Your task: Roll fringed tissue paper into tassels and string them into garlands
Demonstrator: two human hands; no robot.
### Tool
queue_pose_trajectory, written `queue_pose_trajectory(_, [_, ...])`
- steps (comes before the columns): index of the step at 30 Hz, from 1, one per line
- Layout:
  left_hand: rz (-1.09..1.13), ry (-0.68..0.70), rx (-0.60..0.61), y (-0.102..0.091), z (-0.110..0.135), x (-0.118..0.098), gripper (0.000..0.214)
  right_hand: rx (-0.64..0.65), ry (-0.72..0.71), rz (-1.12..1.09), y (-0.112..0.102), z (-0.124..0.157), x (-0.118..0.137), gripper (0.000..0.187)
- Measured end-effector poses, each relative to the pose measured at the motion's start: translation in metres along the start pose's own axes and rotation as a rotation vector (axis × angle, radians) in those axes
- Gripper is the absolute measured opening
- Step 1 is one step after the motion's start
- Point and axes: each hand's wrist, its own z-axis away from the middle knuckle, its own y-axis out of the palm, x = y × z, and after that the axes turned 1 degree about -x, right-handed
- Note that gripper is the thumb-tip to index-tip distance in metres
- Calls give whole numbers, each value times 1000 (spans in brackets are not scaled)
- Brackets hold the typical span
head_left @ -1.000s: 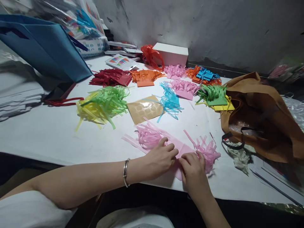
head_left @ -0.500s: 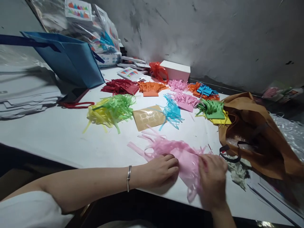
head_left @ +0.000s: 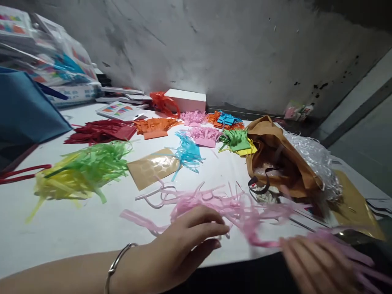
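Note:
A pink fringed paper piece [head_left: 220, 204] lies stretched across the near edge of the white table [head_left: 76, 228], its strips spread and blurred toward the right. My left hand [head_left: 183, 241] rests on its left part, fingers curled and pressing the strips down. My right hand [head_left: 318, 261] is at the lower right, off the table edge, smeared by motion, with pink strips [head_left: 346, 245] trailing over it. Whether it grips them I cannot make out.
Green and yellow fringed paper [head_left: 82, 171], a tan sticker sheet [head_left: 153, 167], blue fringe [head_left: 186, 153], red [head_left: 101, 130], orange [head_left: 156, 124] and more pink bundles [head_left: 205, 134] lie across the table. A brown bag [head_left: 275, 155] with clear shreds sits right; a blue bag [head_left: 24, 110] left; a white box [head_left: 186, 100] by the wall.
My right hand has swept right and down off the table edge, pulling the pink fringe out long. The view has swung to the right. My left hand stays on the paper.

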Motion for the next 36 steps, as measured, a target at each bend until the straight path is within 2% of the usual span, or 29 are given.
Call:
queue_pose_trajectory(1, [74, -28, 62, 2, -12, -9, 35, 53, -134, 8, 2, -14, 13, 45])
queue_pose_trajectory(3, [247, -198, 203, 11, -33, -19, 21, 11, -161, -21, 9, -34, 33, 46])
queue_pose_trajectory(5, [469, -454, 291, 24, -48, -17, 11, -85, -21, -108, 17, -39, 46, 34])
queue_pose_trajectory(7, [682, -634, 283, 36, -56, -10, 23, -193, 143, -219, 26, -33, 53, 20])
queue_pose_trajectory(10, [890, -711, 249, 51, -59, 2, 42, -341, 257, -310, 37, -22, 56, 13])
queue_pose_trajectory(13, [974, -725, 266, 63, -60, 9, 47, -418, 316, -321, 43, -17, 53, 14])
queue_pose_trajectory(16, [944, -692, 240, 74, -64, 15, 51, -359, 393, -398, 47, -13, 52, 27])
queue_pose_trajectory(18, [845, -632, 189, 80, -68, 19, 48, -323, 510, -508, 52, -9, 54, 34])
queue_pose_trajectory(22, [629, -499, 89, 84, -77, 24, 34, -361, 771, -664, 68, 6, 65, 31])
queue_pose_trajectory(25, [495, -424, 163, 81, -85, 25, 27, -346, 853, -616, 78, 17, 69, 33])
queue_pose_trajectory(30, [102, -45, 146, 80, -101, 29, 18, -362, 932, -482, 89, 19, 60, 37])
queue_pose_trajectory(33, [-27, 68, 114, 85, -112, 33, 18, -338, 1018, -635, 96, 17, 50, 19])
queue_pose_trajectory(36, [-58, 64, 170, 87, -138, 41, 17, -258, 1116, -786, 102, 24, 42, 33])
